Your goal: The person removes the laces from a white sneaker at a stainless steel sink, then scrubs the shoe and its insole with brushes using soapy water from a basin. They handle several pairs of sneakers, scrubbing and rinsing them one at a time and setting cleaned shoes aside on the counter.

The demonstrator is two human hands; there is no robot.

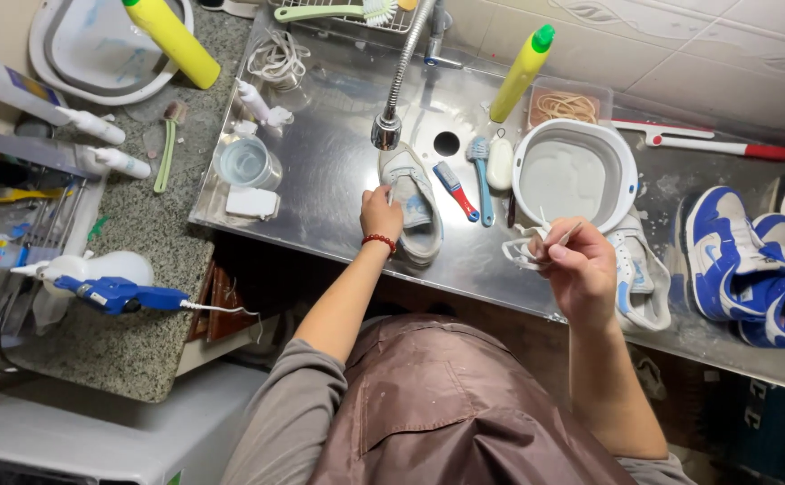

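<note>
My left hand [380, 214], with a red bead bracelet on the wrist, rests on the side of a pale grey-white sneaker [415, 205] that lies under the flexible metal tap [390, 115] on the steel sink top [320, 171]. My right hand [581, 266] is raised in front of me and pinches a bunch of white shoelaces [525, 249]. Just beyond that hand lies a second white sneaker with light blue trim [639, 278], near the front edge.
A white basin of water [576, 176] stands right of the drain. Brushes [467, 184], a soap bar and a yellow bottle [520, 74] lie around it. Blue-and-white sneakers [738, 265] sit at the far right. A granite counter [132, 332] on the left holds bottles, a cup and a blue spray tool.
</note>
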